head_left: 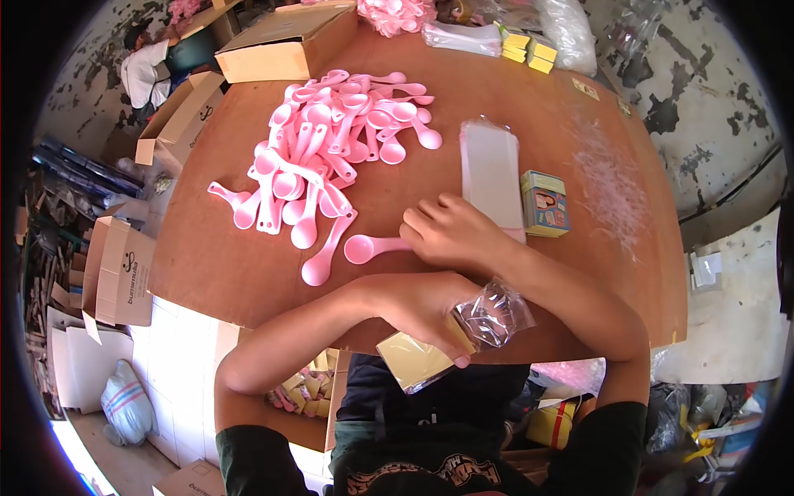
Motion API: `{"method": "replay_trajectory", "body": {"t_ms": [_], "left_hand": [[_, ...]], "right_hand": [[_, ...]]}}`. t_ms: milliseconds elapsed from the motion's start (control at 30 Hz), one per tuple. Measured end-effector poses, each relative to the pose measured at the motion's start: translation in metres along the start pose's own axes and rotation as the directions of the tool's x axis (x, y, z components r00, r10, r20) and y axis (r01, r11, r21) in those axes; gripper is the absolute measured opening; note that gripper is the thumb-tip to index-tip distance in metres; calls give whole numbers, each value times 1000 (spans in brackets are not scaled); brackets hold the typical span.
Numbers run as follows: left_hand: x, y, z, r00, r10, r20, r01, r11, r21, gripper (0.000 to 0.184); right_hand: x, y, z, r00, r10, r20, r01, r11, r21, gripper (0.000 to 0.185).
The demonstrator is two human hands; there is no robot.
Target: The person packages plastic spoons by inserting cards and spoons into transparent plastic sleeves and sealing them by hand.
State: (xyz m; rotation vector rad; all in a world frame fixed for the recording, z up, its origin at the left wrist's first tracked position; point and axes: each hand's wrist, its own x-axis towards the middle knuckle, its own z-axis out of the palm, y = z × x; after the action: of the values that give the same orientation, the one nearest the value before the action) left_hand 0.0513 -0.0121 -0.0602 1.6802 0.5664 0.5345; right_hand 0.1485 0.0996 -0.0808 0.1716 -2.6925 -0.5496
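My left hand [422, 306] is closed around a yellow card in a clear plastic bag [413, 361], low at the table's front edge. The bag's crumpled end sticks out to the right. Crossing above it, my right hand [453, 231] has its fingers curled over the handle end of a pink measuring spoon [361, 249] lying on the table; its fingertips are partly hidden. A loose heap of pink measuring spoons [318, 136] spreads to the left. Beyond my right hand lies a stack of clear plastic bags [490, 169], beside a stack of printed cards [546, 202].
An open cardboard box [285, 45], more pink items [395, 12] and yellow card stacks [529, 50] line the table's far side. Plastic scraps [612, 186] lie at right. Cardboard boxes [120, 273] stand on the left floor. Another person [147, 70] is at the far left.
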Motion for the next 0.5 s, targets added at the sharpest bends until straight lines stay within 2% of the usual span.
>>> {"method": "replay_trajectory", "body": {"t_ms": [100, 167, 200, 267, 300, 333, 367, 467, 500], "left_hand": [[1, -1, 0, 1000, 8, 11, -8, 1000, 9, 48], [1, 0, 0, 999, 39, -3, -39, 999, 26, 49], [0, 3, -1, 999, 48, 22, -48, 999, 7, 50], [0, 7, -2, 997, 54, 47, -53, 999, -8, 50], [0, 8, -3, 989, 9, 147, -7, 1000, -18, 50], [0, 8, -4, 968, -34, 247, 41, 999, -24, 50], [1, 3, -3, 957, -18, 288, 22, 1000, -11, 50], [2, -4, -1, 969, 59, 238, -54, 998, -30, 49], [2, -3, -3, 968, 58, 245, -53, 998, -28, 49]], "right_hand": [[-8, 1, -4, 999, -49, 13, 50, 995, -88, 11], [-10, 1, -8, 999, 25, -43, -19, 991, 130, 14], [-9, 1, -10, 999, 26, -43, -20, 992, 128, 14], [-6, -2, -16, 986, 126, -111, -70, 908, 413, 17], [-6, -4, -17, 986, 141, -87, -86, 886, 456, 21], [-4, -6, -13, 985, 145, -89, -89, 886, 454, 21], [-3, -10, -5, 983, 158, -96, -99, 887, 452, 18], [3, -14, 4, 984, 161, -71, -124, 921, 370, 14], [4, -13, 3, 988, 121, -101, -91, 959, 267, 13]]}}
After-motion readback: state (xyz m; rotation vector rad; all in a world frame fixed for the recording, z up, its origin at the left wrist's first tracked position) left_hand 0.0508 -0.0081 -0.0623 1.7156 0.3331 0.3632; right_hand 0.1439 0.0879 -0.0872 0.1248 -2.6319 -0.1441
